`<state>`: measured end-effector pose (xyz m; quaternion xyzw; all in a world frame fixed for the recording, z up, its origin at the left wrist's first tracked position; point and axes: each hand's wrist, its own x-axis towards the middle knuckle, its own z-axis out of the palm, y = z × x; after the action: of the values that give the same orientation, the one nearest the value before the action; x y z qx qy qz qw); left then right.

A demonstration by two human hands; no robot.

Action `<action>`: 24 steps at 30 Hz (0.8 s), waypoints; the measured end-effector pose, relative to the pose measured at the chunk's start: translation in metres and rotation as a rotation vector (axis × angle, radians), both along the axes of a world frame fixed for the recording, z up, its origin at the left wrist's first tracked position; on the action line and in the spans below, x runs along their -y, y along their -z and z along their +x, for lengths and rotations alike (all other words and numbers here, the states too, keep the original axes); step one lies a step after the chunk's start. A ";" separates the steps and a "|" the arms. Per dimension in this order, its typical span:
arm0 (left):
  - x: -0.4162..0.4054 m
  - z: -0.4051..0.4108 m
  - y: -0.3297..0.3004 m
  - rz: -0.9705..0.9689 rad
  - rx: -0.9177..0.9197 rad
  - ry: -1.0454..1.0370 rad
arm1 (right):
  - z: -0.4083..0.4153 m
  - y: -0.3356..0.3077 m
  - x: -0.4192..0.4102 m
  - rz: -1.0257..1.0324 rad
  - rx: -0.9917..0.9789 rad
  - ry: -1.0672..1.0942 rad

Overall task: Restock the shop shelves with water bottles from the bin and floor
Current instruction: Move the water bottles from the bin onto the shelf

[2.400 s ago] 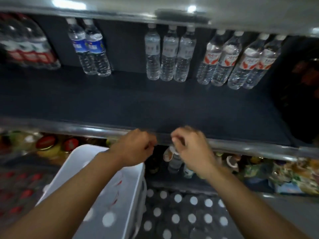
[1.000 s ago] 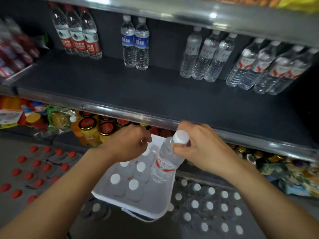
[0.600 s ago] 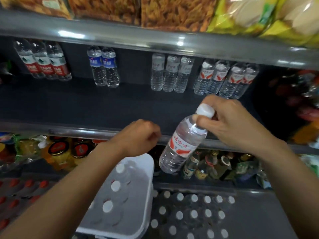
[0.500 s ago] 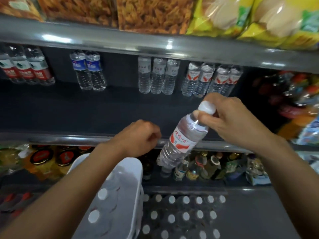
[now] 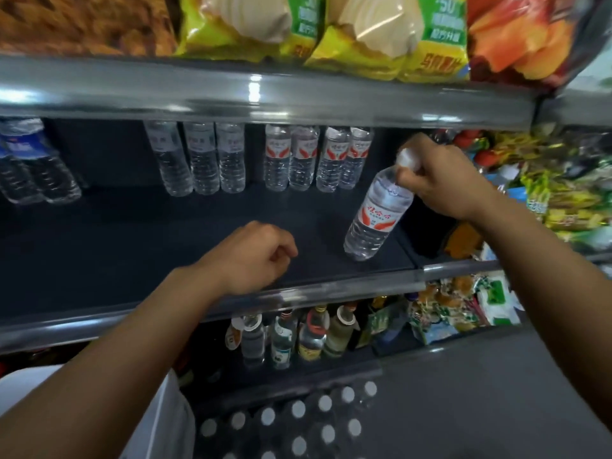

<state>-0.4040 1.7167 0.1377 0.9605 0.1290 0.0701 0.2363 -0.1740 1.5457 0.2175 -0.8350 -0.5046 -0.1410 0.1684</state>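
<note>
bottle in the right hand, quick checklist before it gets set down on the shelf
1. Grip: right hand pinches the bottle at its cap. Ok.
2. Bottle upright: it tilts, base toward the shelf front. Not ok.
3. Landing spot: bare dark shelf under the base. Ok.
4. Matching row: four red-label bottles stand at the back, same label. Ok.
5. Base touching the shelf: cannot tell.
6. Left hand out of the way: curled, holding nothing, beside the spot. Ok.
</note>
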 end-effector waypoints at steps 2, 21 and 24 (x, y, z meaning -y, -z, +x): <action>-0.001 0.016 0.003 -0.001 -0.004 -0.003 | 0.025 0.005 -0.007 -0.058 -0.018 0.014; -0.007 0.084 0.029 -0.020 -0.014 -0.039 | 0.114 0.010 -0.070 -0.245 -0.001 -0.063; -0.011 0.086 0.030 0.000 -0.028 -0.057 | 0.125 0.010 -0.084 -0.258 -0.013 -0.059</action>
<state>-0.3184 1.7280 0.1073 0.9573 0.1598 0.0636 0.2323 -0.0490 1.6293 0.2080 -0.8354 -0.5418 -0.0644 0.0670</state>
